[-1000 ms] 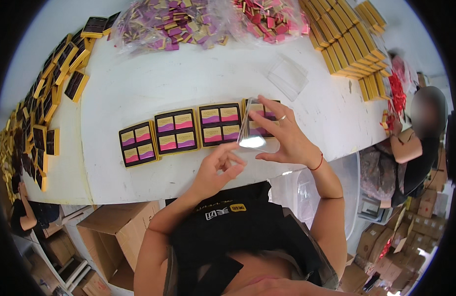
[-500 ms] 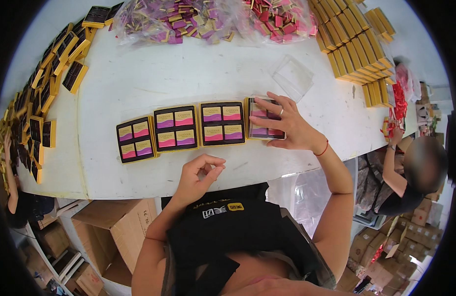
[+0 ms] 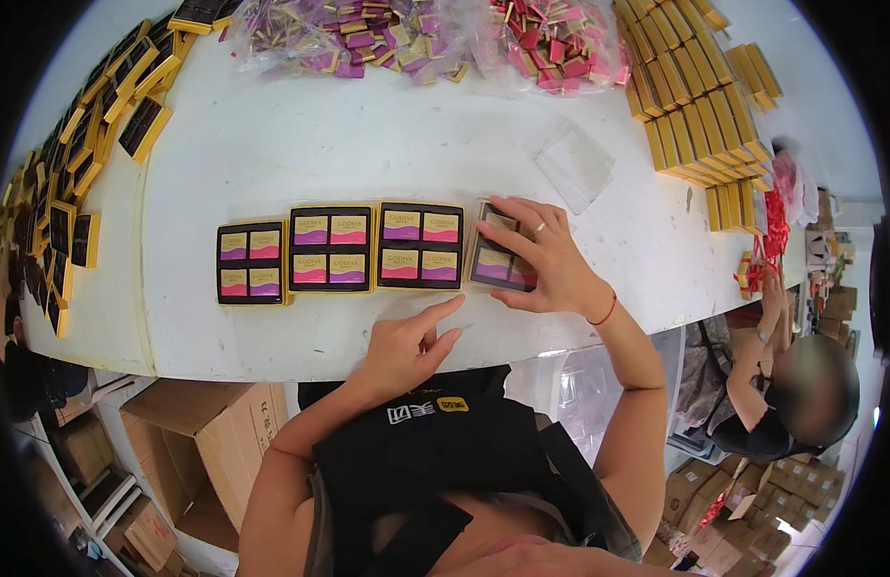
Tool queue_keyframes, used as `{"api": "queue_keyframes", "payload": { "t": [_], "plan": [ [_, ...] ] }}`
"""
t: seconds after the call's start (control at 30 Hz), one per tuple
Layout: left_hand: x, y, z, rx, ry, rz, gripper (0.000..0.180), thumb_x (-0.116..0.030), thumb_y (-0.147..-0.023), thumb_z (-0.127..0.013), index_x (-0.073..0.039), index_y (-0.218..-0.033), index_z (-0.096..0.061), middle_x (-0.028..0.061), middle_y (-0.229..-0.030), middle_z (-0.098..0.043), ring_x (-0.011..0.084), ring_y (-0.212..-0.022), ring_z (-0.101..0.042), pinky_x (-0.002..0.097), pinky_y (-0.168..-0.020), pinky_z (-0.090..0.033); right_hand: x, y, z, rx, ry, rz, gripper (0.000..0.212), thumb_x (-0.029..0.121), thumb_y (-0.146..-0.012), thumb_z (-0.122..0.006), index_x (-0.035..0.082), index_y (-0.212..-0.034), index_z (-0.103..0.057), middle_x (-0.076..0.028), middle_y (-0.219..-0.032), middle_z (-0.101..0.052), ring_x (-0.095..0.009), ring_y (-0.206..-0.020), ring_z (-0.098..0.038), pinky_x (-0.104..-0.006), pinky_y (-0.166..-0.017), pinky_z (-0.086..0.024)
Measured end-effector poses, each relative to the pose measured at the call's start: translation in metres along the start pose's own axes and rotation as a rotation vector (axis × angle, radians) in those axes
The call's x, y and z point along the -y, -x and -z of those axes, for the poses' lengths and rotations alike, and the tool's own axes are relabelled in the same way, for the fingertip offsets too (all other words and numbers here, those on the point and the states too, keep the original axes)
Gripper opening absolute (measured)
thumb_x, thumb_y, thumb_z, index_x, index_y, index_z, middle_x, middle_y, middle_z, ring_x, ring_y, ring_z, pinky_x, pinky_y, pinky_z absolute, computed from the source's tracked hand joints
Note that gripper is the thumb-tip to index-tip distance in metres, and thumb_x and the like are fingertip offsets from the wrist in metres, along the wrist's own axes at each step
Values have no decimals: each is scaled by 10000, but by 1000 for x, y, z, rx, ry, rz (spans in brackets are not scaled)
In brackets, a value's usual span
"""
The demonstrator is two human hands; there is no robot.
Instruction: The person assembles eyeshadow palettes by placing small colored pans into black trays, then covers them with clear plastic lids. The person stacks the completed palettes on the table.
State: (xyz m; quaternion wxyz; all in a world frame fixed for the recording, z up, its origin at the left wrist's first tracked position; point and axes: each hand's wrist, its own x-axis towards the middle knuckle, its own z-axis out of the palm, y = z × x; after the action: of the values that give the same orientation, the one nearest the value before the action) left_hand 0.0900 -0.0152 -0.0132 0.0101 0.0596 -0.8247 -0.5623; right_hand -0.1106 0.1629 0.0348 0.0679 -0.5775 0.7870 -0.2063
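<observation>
In a row on the table stand several gold-edged chocolate boxes, each with four purple or pink wrapped squares in a dark tray. My right hand (image 3: 553, 252) spans the rightmost chocolate box (image 3: 491, 272), fingers across its top and thumb at its near edge. A greyish sheen over that box looks like a clear lid; my fingers hide much of it. The box beside it (image 3: 421, 282) and the two further left, a middle one (image 3: 330, 286) and an end one (image 3: 252, 300), show their chocolates. My left hand (image 3: 406, 344) hovers at the near side, empty, index finger and thumb apart.
Clear plastic lids (image 3: 575, 165) lie beyond my right hand. Bags of purple chocolates (image 3: 368, 38) and pink chocolates (image 3: 560, 48) are at the back. Gold boxes (image 3: 700, 135) are stacked right, dark-trayed boxes (image 3: 142, 125) piled left. A co-worker (image 3: 753, 385) sits at right.
My right hand has shifted slightly left and nearer over the rightmost box. The left index finger has stretched out toward the row. The whole view has shifted a little.
</observation>
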Motion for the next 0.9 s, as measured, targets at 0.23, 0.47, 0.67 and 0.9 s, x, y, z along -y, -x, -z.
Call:
{"api": "queue_keyframes", "payload": {
  "t": [0.23,0.47,0.67,0.9],
  "plan": [
    [6,-6,-5,-16,-135,-151,522,-207,-873,-712,-113,-1369,-578,70,-570,-586,224,-469,-579,348,-471,-452,14,10,4,74,128,-127,766,355,-708,-812,191,-1407,-546,-133,-1534,-371,-386,-1370,-354,-507,-1096,-279],
    [3,-11,-5,0,-230,-221,602,-171,-849,-734,-102,-1412,-531,42,-544,-578,197,-457,-579,339,-467,-456,10,20,-7,-59,22,-150,716,300,-681,-850,186,-1346,-610,-126,-1525,-409,-429,-1393,-324,-532,-1107,-286],
    [-5,-17,-15,29,-212,-206,679,-186,-849,-729,-79,-1461,-455,33,-529,-549,209,-448,-561,348,-455,-436,-14,43,-39,-279,-73,-104,691,342,-654,-879,183,-1288,-659,-132,-1499,-448,-403,-1423,-305,-561,-1162,-223],
    [-8,-22,-17,57,-404,-252,701,-232,-867,-706,-91,-1489,-415,49,-556,-561,228,-425,-534,368,-432,-411,2,39,-10,32,98,-173,852,662,-804,-638,143,-1460,-478,-151,-1576,-331,-367,-1488,-210,-576,-1182,-32]
  ]
}}
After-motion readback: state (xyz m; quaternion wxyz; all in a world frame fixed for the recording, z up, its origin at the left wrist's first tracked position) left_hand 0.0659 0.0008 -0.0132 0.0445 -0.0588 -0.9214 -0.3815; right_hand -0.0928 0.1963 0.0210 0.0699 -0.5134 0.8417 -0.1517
